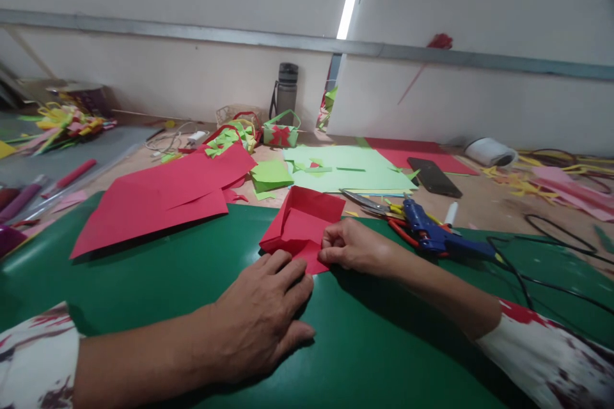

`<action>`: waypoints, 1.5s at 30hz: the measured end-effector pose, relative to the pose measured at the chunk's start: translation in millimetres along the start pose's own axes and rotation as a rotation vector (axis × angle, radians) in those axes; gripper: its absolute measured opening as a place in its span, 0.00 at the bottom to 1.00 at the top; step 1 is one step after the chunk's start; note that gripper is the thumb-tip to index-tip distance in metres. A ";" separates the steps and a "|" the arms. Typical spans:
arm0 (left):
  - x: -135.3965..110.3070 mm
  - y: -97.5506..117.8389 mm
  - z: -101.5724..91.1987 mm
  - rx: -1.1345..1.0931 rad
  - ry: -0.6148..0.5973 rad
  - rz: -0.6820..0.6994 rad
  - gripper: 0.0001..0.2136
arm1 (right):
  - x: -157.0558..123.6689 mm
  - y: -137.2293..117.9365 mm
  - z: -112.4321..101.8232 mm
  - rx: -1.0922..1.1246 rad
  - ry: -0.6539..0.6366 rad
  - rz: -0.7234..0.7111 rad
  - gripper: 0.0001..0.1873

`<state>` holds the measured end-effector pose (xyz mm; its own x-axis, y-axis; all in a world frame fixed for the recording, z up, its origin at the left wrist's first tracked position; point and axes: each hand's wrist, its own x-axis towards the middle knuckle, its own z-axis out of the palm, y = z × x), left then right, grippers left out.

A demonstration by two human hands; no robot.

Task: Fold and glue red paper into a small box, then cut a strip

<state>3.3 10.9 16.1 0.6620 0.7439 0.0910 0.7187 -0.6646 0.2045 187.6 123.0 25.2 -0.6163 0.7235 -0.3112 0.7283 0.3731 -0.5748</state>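
Note:
A folded piece of red paper point(302, 220), partly shaped into a shallow box, lies on a dark green mat point(182, 281). My left hand point(261, 316) rests flat on the mat with fingers stretched out, its fingertips pressing the near edge of the red paper. My right hand point(352, 246) is closed in a pinch on the paper's near right corner.
Large red sheets point(158, 198) lie left of the fold, light green sheets point(345, 169) behind it. Scissors point(374, 204), a blue glue gun point(432, 233) with black cable, and a phone point(434, 177) sit to the right. Small paper baskets point(281, 131) and a grey bottle point(286, 86) stand by the wall.

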 end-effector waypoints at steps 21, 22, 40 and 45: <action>3.5 -2.6 2.4 -0.001 0.046 -0.048 0.17 | -14.3 12.8 -25.7 -0.217 0.616 -0.065 0.11; 5.2 -5.5 4.6 0.032 0.055 -0.047 0.15 | -11.5 12.5 -26.9 -0.222 0.661 -0.064 0.14; 1.5 -10.5 1.5 0.338 0.444 0.108 0.17 | -37.2 -19.4 20.2 0.415 0.300 -0.100 0.35; 3.1 1.7 14.5 0.252 0.224 0.036 0.14 | -45.3 -15.5 24.9 0.625 0.284 -0.279 0.31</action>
<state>9.7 11.1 2.6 0.6445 0.6983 0.3115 0.7445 -0.6660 -0.0474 196.8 70.0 29.3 -0.5906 0.8041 0.0681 0.1977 0.2261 -0.9538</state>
